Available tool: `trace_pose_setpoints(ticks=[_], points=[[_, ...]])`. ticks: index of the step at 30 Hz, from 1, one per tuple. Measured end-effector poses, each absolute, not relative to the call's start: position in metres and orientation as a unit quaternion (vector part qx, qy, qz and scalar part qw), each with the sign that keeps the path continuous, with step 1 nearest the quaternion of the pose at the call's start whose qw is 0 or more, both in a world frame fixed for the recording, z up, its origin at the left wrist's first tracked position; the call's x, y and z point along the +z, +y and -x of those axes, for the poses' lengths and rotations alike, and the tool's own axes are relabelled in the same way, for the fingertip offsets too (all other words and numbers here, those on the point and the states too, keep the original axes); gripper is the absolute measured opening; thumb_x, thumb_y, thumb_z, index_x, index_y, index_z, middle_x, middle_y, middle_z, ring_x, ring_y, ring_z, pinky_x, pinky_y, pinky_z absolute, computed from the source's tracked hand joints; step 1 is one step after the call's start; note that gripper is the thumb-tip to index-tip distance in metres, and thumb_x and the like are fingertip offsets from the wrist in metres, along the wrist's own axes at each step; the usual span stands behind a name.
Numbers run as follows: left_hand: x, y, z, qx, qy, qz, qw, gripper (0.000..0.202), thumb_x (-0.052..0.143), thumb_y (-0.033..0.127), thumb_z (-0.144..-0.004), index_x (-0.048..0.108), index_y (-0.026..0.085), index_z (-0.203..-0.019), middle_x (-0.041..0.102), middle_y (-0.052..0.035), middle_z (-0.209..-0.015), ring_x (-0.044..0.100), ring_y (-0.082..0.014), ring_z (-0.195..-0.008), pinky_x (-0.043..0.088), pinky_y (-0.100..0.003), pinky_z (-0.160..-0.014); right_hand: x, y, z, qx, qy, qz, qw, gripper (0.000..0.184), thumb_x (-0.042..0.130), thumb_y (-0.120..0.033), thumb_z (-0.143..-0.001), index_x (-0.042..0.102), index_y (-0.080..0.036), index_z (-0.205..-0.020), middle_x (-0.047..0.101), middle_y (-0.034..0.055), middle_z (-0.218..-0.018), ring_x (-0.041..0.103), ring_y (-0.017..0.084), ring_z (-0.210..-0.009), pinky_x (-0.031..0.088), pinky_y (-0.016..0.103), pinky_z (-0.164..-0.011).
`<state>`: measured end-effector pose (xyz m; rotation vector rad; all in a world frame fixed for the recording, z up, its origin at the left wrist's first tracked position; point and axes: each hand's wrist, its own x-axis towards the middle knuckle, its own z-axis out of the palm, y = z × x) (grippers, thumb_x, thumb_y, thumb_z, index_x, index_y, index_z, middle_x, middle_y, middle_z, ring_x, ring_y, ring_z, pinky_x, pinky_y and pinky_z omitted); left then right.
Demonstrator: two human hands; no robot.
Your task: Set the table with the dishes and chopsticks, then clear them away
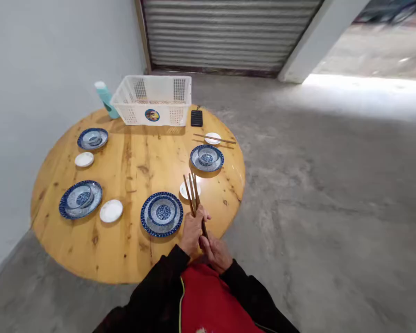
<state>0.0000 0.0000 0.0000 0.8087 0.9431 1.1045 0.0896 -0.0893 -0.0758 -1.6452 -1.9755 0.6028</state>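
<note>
Several brown wooden chopsticks stand bunched in my two hands at the table's front edge, their upper ends fanned apart. My left hand is closed around their middle. Lower down, my right hand is closed at their bottom ends. Behind the chopsticks, partly hidden, lies a small white dish. Left of my hands sits a blue-patterned plate with a matching bowl on it. Farther back on the right is another plate with a bowl.
The round wooden table also bears plates with bowls on the left, white dishes, a chopstick pair across a dish, a white plastic basket, a turquoise bottle and a black flat object. A wall borders the left.
</note>
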Motion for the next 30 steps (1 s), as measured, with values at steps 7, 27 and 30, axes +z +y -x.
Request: trace_pose_setpoints(ticks=[7, 27, 30], points=[[0.002, -0.001, -0.019, 0.438, 0.428, -0.349, 0.709, 0.058, 0.066, 0.071, -0.078, 0.051, 0.018, -0.059, 0.054, 0.0010, -0.058, 0.052, -0.0097, -0.059, 0.042, -0.022, -0.058, -0.084, -0.081, -0.123, 0.170, -0.739, 0.622, 0.194, 0.041, 0.023, -0.033, -0.106, 0.057, -0.019, -0.089, 0.066, 0.0062, -0.072, 0.064, 0.018, -0.061, 0.042, 0.026, -0.055], [0.014, -0.008, -0.282, 0.420, 0.357, -0.298, 0.779, 0.063, 0.059, 0.080, -0.078, 0.051, 0.018, -0.067, 0.048, 0.0053, -0.047, 0.044, -0.0070, -0.043, 0.044, -0.022, -0.051, -0.050, -0.079, -0.397, 0.351, -0.672, 0.524, 0.390, 0.038, 0.032, -0.034, -0.103, 0.063, -0.018, -0.120, 0.071, 0.0045, -0.078, 0.067, 0.018, -0.066, 0.053, 0.028, -0.067], [0.015, -0.008, -0.305, 0.418, 0.363, -0.294, 0.779, 0.064, 0.060, 0.080, -0.076, 0.052, 0.018, -0.066, 0.046, 0.0058, -0.045, 0.042, -0.0067, -0.041, 0.045, -0.023, -0.051, -0.046, -0.078, -0.420, 0.399, -0.655, 0.501, 0.400, 0.035, 0.033, -0.035, -0.103, 0.064, -0.020, -0.103, 0.070, 0.0039, -0.075, 0.066, 0.018, -0.066, 0.051, 0.027, -0.067]])
